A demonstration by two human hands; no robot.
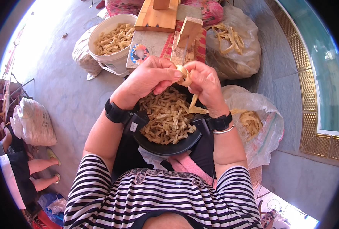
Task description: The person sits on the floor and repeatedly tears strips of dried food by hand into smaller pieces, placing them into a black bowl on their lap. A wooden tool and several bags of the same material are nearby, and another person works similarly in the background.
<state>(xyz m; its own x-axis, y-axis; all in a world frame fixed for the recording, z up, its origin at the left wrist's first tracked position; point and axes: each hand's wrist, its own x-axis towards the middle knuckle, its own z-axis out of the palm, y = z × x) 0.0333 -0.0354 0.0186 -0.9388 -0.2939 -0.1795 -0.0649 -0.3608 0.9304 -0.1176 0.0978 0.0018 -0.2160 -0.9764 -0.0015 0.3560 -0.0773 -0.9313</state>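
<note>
Both my hands are raised over the near end of a bench, pinching one pale yellow pliable strip (185,79). My left hand (157,72) grips its upper end between thumb and fingers. Around the loop in the strip, my right hand (204,83) holds the other side. From there the strip hangs down and trails right, towards an open plastic bag (265,110) with a bundle of similar strips (251,123). Below my hands, a black basin (165,150) on my lap holds a heap of short, knotted-looking tan pieces (169,120).
On the bench (155,40) stand a wooden block (190,31) with a thin metal piece and a wooden board (156,18). A white bucket (112,61) of similar pieces is left; another bag of strips (248,51) is right. Another person's legs (43,169) show at far left.
</note>
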